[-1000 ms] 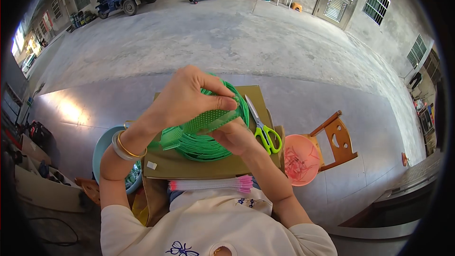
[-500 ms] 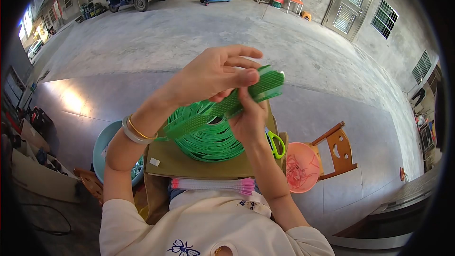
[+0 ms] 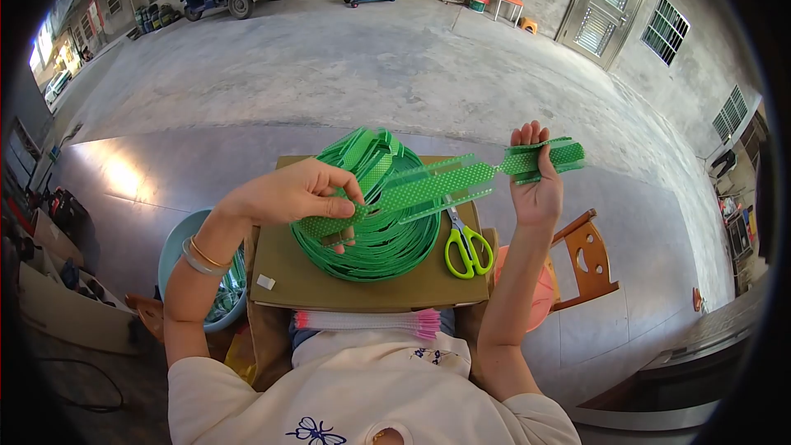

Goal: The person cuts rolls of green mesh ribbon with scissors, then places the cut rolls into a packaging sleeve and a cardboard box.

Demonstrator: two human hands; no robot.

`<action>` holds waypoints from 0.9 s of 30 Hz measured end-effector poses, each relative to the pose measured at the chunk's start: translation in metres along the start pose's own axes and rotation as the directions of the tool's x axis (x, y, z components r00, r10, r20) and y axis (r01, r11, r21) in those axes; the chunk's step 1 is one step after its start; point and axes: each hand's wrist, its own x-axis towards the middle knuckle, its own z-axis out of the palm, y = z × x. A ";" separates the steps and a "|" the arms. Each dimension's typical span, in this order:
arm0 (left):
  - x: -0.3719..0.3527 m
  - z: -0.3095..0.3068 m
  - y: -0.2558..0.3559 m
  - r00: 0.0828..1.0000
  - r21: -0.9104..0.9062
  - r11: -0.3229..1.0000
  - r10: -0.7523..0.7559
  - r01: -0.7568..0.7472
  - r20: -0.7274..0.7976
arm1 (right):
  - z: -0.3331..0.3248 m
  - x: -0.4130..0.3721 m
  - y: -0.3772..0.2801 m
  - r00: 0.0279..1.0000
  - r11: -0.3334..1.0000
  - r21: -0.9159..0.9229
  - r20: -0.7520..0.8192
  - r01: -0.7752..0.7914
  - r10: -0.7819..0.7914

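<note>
The left hand [image 3: 301, 194] has its fingers [image 3: 342, 208] closed in a pinch on the near-left end of a bunch of green perforated strips [image 3: 441, 181]. The right hand [image 3: 537, 189], raised to the right, has its fingers folded shut around the far-right end. The strips hang taut in the air between the 2 hands, above the coil of green strip [image 3: 371, 239] on the cardboard sheet [image 3: 329, 284]. At the right hand the ends fan apart, so a loose one could probably slip out and skew the bunch. A harder pull might drag the coil across the cardboard, loosen its turns, or nudge the green-handled scissors [image 3: 466, 247], which lie just right of it near the edge. Those could then drop toward the pink bowl [image 3: 544, 301] below.
</note>
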 end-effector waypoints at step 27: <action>0.073 0.006 0.058 0.759 0.132 0.816 0.574 -0.563 -0.307 | 0.086 -0.023 0.129 0.975 0.905 -0.425 0.208 0.021 0.076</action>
